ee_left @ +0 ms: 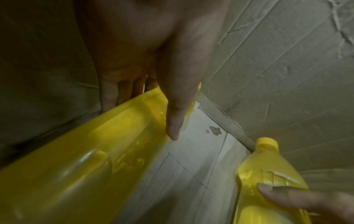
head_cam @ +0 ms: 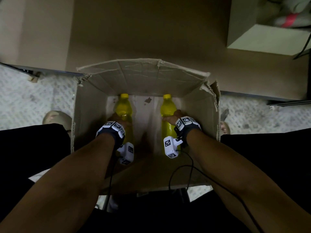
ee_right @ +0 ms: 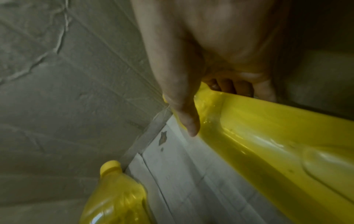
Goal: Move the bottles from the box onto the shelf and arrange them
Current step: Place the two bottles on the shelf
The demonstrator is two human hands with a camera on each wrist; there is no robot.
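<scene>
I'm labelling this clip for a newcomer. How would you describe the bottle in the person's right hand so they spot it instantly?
Find the open cardboard box on the floor between the person's feet. Two yellow bottles lie on its bottom, caps pointing away. It is the right bottle, nearest the box's torn corner, gripped by the right hand; the left bottle is gripped by the left hand.

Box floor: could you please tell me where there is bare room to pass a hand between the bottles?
A bare strip of floor runs down the middle, bordered by the left bottle and right bottle. It is crowded along both side walls, where the left hand and right hand grip the bottles beside the box sides.
</scene>
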